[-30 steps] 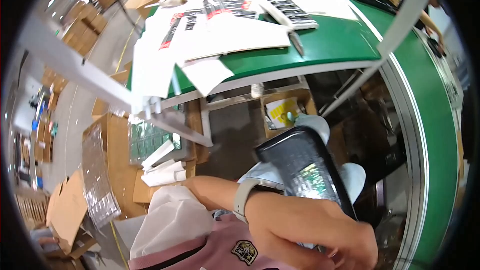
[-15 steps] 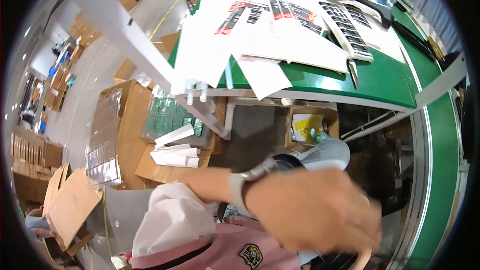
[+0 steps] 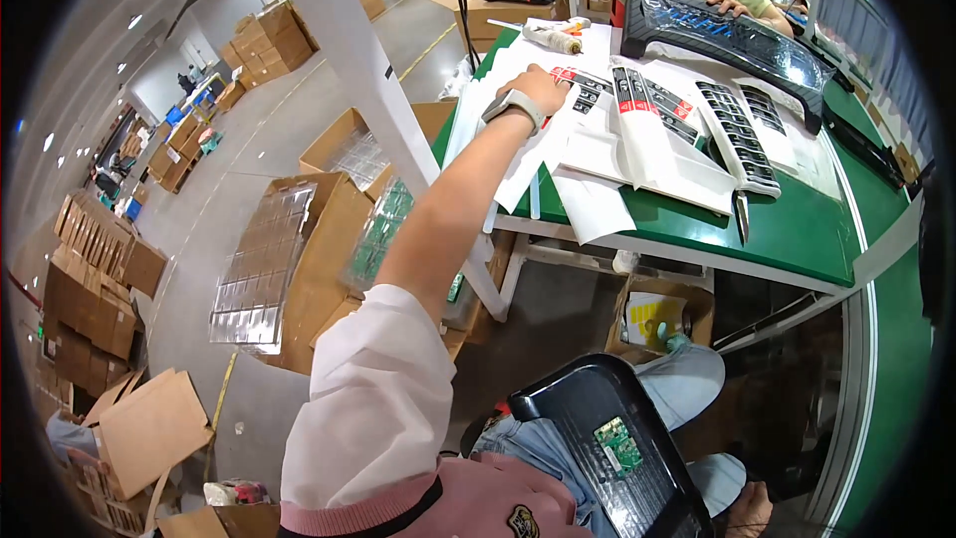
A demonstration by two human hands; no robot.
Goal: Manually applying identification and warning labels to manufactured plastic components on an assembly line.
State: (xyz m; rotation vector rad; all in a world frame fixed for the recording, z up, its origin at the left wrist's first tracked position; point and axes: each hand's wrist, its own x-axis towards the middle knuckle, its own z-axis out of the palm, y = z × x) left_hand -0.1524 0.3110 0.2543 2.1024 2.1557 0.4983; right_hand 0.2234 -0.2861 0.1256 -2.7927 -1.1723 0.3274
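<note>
My left hand (image 3: 543, 92), with a grey watch on its wrist, reaches far out over the table. Its fingers bend down onto a white label sheet (image 3: 588, 92) printed in black and red, and the fingertips are partly hidden. Across my lap lies a black plastic cover (image 3: 590, 401), tilted, with a small green circuit board (image 3: 618, 446) on it. My right hand (image 3: 749, 510) sits low beside the cover's right edge, fingers curled; what it holds, if anything, is hidden.
The green table (image 3: 687, 234) bears white label strips (image 3: 737, 139), a knife-like pointed tool (image 3: 741, 217) and a roll (image 3: 551, 37). Opposite, a co-worker handles a large black panel (image 3: 717, 25). A white post (image 3: 373, 70) stands left of my arm; cardboard boxes (image 3: 329, 279) lie below.
My left hand has gone from over my lap up and forward to the label sheets. The cover and circuit board now show. The view has shifted, bringing in the co-worker.
</note>
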